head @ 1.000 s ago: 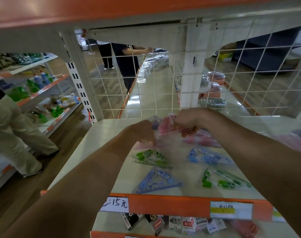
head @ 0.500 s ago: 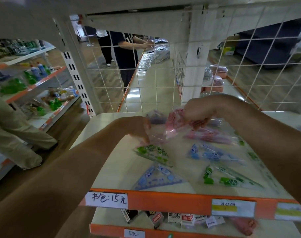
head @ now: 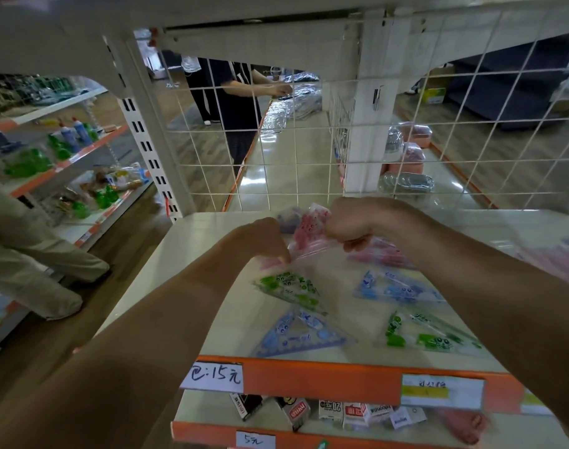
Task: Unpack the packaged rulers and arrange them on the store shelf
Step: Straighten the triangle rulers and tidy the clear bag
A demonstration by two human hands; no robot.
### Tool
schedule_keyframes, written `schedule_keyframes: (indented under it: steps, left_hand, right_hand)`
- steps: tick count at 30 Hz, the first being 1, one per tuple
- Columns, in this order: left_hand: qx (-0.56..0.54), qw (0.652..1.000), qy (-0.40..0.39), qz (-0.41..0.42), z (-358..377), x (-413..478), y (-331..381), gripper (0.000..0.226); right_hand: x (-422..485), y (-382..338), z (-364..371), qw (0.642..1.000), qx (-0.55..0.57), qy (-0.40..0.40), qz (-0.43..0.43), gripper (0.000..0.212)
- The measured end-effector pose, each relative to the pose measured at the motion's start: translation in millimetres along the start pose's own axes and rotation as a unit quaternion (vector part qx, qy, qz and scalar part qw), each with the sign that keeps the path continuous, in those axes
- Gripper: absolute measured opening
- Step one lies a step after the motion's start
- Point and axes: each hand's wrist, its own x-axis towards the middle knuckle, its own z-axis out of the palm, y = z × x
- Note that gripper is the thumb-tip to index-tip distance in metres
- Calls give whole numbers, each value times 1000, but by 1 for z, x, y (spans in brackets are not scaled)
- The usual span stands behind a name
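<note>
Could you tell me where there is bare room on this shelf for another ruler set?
The bare strip along the shelf's left edge, beside the green set and blue triangle, is free. The middle and right are crowded with ruler sets.

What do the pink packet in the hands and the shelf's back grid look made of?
The pink packet: thin clear plastic film, glossy; it crumples and shows pink print through. The back grid: probably white-coated metal wire, judging by thin straight bars.
</note>
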Motion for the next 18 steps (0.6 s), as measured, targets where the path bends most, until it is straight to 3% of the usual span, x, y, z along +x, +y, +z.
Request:
schedule_keyframes:
  steps: [3,8,13,18]
  left_hand:
    - [-46,999,10,-12,-1,-2,1,74]
    - [-178,983,32,-25,-7,1,-4,40]
    - [-269,960,77,10,-8,0,-9,31]
    - [-354,932,52,66,2,-12,-4,23]
  right_hand:
    - [0,1,0,1000,1,-11,-1,24]
    - [6,13,-4,999,-35,-8,-39,15]
    - [17,14,11,994,-50,81,-56,10]
    - [29,14,37,988,-42,131,-62,28]
